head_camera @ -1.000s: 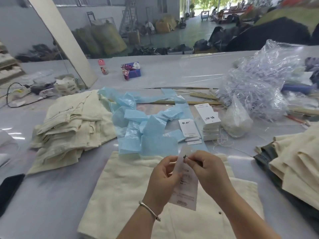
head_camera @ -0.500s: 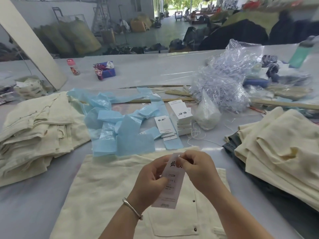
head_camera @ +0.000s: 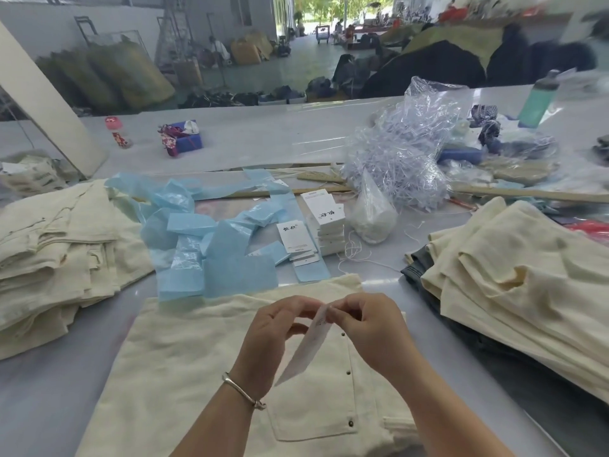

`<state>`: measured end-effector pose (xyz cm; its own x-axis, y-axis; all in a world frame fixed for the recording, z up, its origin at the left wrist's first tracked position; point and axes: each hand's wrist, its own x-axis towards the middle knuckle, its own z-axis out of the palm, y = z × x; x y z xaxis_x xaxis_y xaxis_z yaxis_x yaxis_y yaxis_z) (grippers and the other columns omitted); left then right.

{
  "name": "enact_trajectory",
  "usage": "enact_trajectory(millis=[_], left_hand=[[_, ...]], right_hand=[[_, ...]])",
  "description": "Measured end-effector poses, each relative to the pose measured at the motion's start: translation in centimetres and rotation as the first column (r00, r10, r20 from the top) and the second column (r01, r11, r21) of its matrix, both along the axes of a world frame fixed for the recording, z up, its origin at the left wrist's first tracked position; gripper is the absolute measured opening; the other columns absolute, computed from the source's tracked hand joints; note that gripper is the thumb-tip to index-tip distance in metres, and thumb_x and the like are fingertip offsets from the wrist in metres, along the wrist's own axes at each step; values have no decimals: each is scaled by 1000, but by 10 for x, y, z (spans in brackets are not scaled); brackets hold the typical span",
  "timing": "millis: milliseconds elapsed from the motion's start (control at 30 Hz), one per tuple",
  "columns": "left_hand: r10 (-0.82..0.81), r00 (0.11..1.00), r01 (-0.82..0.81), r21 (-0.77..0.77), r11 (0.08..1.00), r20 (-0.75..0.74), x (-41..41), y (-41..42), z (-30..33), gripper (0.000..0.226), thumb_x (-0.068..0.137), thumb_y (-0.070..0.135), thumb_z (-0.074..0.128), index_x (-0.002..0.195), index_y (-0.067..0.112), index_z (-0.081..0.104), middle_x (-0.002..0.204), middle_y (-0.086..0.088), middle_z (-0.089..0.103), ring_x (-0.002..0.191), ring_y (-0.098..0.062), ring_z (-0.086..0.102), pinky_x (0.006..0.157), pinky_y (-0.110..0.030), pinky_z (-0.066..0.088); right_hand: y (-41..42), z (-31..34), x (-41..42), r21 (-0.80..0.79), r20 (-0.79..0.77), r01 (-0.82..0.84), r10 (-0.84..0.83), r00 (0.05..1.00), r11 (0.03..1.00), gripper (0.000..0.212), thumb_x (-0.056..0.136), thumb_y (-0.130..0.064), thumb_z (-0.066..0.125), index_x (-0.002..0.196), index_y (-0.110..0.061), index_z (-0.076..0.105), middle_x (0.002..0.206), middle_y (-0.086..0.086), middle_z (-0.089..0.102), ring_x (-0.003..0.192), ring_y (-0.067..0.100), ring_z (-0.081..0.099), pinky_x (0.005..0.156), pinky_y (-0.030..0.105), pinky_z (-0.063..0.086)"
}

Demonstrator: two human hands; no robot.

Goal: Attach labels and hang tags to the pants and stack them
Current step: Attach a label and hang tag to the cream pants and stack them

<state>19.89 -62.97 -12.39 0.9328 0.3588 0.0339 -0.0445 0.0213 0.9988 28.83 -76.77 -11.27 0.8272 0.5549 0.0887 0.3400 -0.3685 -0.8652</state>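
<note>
A cream pair of pants (head_camera: 184, 364) lies flat in front of me, its back pocket with rivets facing up. Above it my left hand (head_camera: 273, 328) and my right hand (head_camera: 369, 324) both pinch the top end of a white hang tag (head_camera: 308, 352), which hangs edge-on between them. A stack of white hang tags (head_camera: 324, 222) and a few loose ones (head_camera: 295, 239) lie beyond the pants, beside blue label backing strips (head_camera: 211, 245). White string (head_camera: 354, 252) trails near the stack.
A pile of cream pants (head_camera: 59, 252) sits at the left, another pile (head_camera: 514, 285) at the right over dark cloth. A clear bag of plastic fasteners (head_camera: 405, 159), a white bag (head_camera: 372, 216), wooden sticks (head_camera: 534, 194) and a green bottle (head_camera: 538, 100) stand further back.
The tag has turned from face-on to edge-on between my fingers. My view has swung to the right, bringing more of the right pile into sight.
</note>
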Motion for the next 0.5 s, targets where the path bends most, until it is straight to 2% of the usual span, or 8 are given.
enact_trajectory(millis=[67, 133, 233, 300, 500], left_hand=[[40, 999, -40, -12, 999, -11, 4, -3, -1, 20, 86, 32, 66, 78, 16, 74, 78, -4, 71, 74, -13, 64, 68, -22, 49], [38, 999, -38, -16, 999, -11, 7, -6, -2, 11, 77, 26, 78, 76, 16, 72, 75, -4, 67, 72, -12, 62, 67, -21, 49], [-10, 999, 6, -83, 997, -47, 11, -7, -2, 12, 72, 22, 78, 81, 15, 73, 81, -6, 70, 77, -14, 65, 70, -20, 50], [-40, 997, 31, -126, 991, -65, 13, -9, -3, 9, 72, 22, 77, 77, 16, 73, 78, -6, 69, 75, -15, 63, 70, -21, 50], [-60, 996, 50, -130, 990, -72, 21, -19, 2, 9, 75, 21, 76, 70, 16, 70, 71, -5, 63, 71, -15, 58, 74, -25, 51]], right_hand=[[-2, -1, -3, 13, 12, -20, 19, 1000, 1000, 15, 87, -22, 68, 74, -18, 75, 51, -13, 56, 51, 6, 46, 54, 33, 42], [-4, -2, -6, 15, 37, -33, 33, 999, 999, 17, 88, -22, 68, 73, -15, 73, 50, -13, 53, 51, 5, 44, 54, 32, 38], [-9, -1, -7, 20, 63, -37, 36, 997, 999, 17, 87, -16, 65, 73, -11, 71, 53, -7, 54, 55, 8, 44, 57, 33, 39], [-13, -1, -7, 12, 82, -28, 27, 996, 1000, 17, 86, -14, 64, 71, -8, 69, 59, 3, 58, 58, 12, 47, 58, 35, 40], [-23, -2, -5, 84, 91, -26, 19, 996, 996, 14, 84, -7, 68, 71, -4, 69, 59, 1, 58, 59, 6, 46, 56, 19, 35]])
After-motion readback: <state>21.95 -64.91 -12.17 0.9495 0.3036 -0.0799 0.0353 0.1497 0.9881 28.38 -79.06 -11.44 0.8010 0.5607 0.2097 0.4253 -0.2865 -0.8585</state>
